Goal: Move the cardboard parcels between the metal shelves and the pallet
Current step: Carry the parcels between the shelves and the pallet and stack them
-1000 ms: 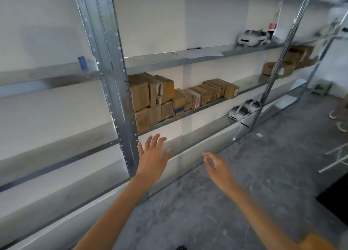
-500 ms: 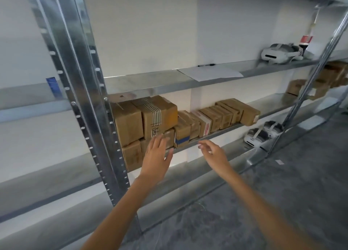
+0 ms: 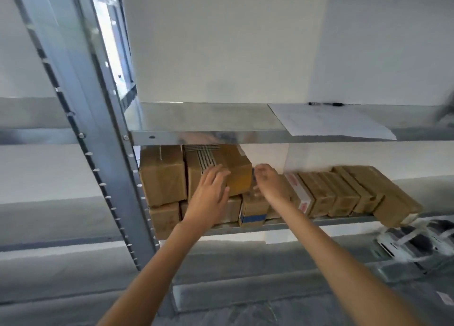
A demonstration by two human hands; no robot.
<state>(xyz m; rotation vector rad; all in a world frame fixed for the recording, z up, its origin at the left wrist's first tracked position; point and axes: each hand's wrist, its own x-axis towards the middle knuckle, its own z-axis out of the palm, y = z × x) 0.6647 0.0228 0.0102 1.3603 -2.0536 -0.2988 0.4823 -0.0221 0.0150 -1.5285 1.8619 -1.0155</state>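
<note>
Several cardboard parcels stand in a row on a middle metal shelf (image 3: 307, 221). At the left they are stacked two high. The upper parcel with black striped tape (image 3: 235, 170) sits beside a plain upper parcel (image 3: 162, 175). My left hand (image 3: 208, 195) lies flat on the striped parcel's front, fingers spread. My right hand (image 3: 267, 183) is at that parcel's right side, fingers slightly curled; whether it touches is unclear. Below them is a small parcel with a blue band (image 3: 253, 214). Neither hand has a parcel lifted.
A steel upright (image 3: 98, 141) stands left of the parcels. The shelf above (image 3: 204, 135) carries a sheet of paper (image 3: 326, 121) and a pen. A row of narrow parcels (image 3: 344, 193) runs to the right. White headsets (image 3: 412, 242) lie on the lower shelf at right.
Both hands have moved up and forward from in front of the shelf to the striped upper parcel. The view has come much closer to the shelving.
</note>
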